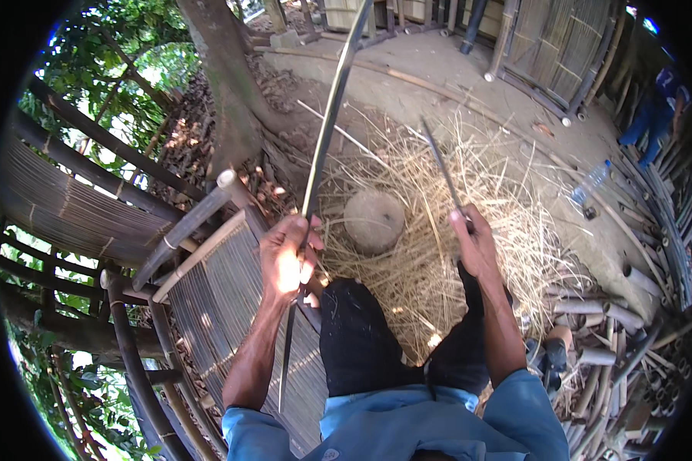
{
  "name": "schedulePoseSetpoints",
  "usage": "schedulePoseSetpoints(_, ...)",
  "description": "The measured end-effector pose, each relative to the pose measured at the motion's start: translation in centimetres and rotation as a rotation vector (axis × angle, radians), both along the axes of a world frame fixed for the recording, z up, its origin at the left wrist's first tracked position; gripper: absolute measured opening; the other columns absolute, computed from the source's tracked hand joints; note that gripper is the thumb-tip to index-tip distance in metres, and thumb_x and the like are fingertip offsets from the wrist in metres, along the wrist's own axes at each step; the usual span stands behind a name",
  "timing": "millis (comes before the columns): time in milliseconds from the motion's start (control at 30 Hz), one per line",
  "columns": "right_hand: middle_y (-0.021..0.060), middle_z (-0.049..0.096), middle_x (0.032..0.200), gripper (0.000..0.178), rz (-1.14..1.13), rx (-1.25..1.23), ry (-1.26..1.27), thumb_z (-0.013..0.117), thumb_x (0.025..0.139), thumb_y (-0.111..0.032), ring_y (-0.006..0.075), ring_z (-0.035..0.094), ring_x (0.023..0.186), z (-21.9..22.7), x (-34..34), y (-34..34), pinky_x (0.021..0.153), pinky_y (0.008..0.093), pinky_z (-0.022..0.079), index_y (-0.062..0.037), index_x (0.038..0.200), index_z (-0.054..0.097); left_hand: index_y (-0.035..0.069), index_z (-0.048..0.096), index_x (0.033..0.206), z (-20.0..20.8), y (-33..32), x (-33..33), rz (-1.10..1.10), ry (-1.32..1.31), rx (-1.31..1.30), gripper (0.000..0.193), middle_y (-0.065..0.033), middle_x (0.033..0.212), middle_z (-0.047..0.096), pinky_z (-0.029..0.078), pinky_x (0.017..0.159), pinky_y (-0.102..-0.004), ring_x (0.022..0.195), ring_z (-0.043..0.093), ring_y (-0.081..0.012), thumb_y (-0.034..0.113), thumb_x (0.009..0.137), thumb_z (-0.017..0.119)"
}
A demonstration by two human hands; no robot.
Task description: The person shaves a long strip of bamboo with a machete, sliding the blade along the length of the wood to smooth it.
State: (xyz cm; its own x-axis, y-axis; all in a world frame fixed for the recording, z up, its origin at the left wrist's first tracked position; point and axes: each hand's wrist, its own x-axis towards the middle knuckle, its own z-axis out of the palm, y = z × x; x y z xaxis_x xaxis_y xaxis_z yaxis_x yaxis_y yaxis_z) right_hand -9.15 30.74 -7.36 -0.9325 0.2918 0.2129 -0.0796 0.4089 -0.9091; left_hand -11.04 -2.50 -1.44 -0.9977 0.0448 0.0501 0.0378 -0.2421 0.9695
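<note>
My left hand (pixel 288 257) is closed around a long, thin bamboo strip (pixel 331 115). The strip rises past the top of the view, and its lower end slants down beside my left forearm. In my right hand (pixel 475 234) is a knife (pixel 440 163) with a long, narrow, dark blade pointing up and away. Its handle is mostly hidden by my fingers. Strip and blade are apart. Between and beyond my knees stands a round, pale block (pixel 374 221), like a cut stump, among pale shavings (pixel 438 284).
To my left is a bamboo bench (pixel 231 307) with a slatted seat. A tree trunk (pixel 227 84) rises beyond it. Bamboo poles (pixel 669 223) and cut pieces (pixel 592 311) lie at right, near a plastic bottle (pixel 592 182). Another person (pixel 660 115) is at the far right.
</note>
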Motion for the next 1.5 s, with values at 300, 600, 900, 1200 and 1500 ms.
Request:
schedulePoseSetpoints(300,0.0156,0.066,0.066,0.051,0.17,0.374,-0.008,0.062,0.094,-0.056,0.031,0.068,0.063,0.1,3.4,-6.7,0.061,0.0423,0.053,-0.0052,0.086,0.068,0.002,0.058,0.131,-1.5,2.4,6.3,-0.156,-0.21,-0.094,0.041,0.0005,0.065,0.049,0.026,0.034,-0.0221,0.04,0.035,-0.0051,0.034,0.107,0.047)
schedulePoseSetpoints(600,0.014,0.063,0.058,0.061,0.27,0.664,0.024,0.062,0.089,-0.065,0.0348,0.066,0.055,2.0,4.3,-7.1,0.053,0.0459,0.052,-0.0058,0.079,0.07,0.0,0.059,0.121,-1.6,4.1,8.2,-0.226,-0.319,-0.018,0.034,-0.0002,0.064,0.045,0.023,0.033,-0.0214,0.039,0.031,-0.0049,0.029,0.107,0.048)
schedulePoseSetpoints(900,0.0163,0.06,0.051,0.068,0.336,0.704,0.079,0.061,0.088,-0.069,0.0319,0.065,0.049,0.7,4.8,-6.2,0.047,0.043,0.052,-0.0028,0.089,0.077,0.0,0.063,0.118,-2.2,3.9,9.5,-0.249,-0.422,0.074,0.029,0.0014,0.062,0.046,0.022,0.032,-0.0211,0.038,0.033,-0.0035,0.022,0.107,0.049)
schedulePoseSetpoints(1200,0.0038,0.04,0.043,0.096,0.066,0.617,-0.331,0.029,0.088,-0.088,0.0149,0.054,0.046,3.3,-4.0,2.8,0.046,0.0367,0.044,-0.006,0.097,0.079,0.0,0.068,0.115,-2.5,2.0,14.9,-0.218,-0.49,-0.265,0.021,0.0058,0.058,0.05,0.023,0.039,-0.0218,0.041,0.038,-0.0015,0.003,0.094,0.067)
schedulePoseSetpoints(1500,-0.0015,0.043,0.046,0.079,0.047,0.524,-0.199,0.041,0.094,-0.077,0.0128,0.041,0.04,2.8,-0.8,1.0,0.037,0.0378,0.031,-0.0049,0.082,0.072,0.001,0.067,0.125,-2.6,0.8,12.6,-0.329,-0.497,-0.214,0.027,0.0007,0.057,0.055,0.027,0.036,-0.0226,0.039,0.041,-0.0042,0.009,0.1,0.062)
